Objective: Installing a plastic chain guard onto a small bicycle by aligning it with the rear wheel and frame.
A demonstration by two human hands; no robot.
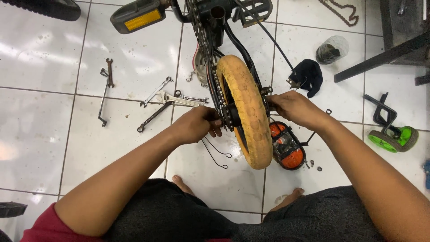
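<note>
A small upturned bicycle stands in front of me, its yellow rear tyre (pixel 247 107) upright between my arms. My left hand (pixel 197 124) is closed on the left end of the wheel axle, beside the chain (pixel 210 58). My right hand (pixel 293 107) grips the right end of the axle at the black frame stay (pixel 244 54). What each hand pinches is hidden by the fingers. A pedal with a yellow reflector (pixel 139 15) juts out at the top.
Several spanners (pixel 172 99) and a bent rod (pixel 104 96) lie on the white tiles to the left. An orange reflector in a black bracket (pixel 286 145), small nuts (pixel 313 166), a black rag (pixel 309 74), a plastic cup (pixel 332 49), a green training wheel (pixel 394 136) and a loose chain (pixel 342 13) lie right.
</note>
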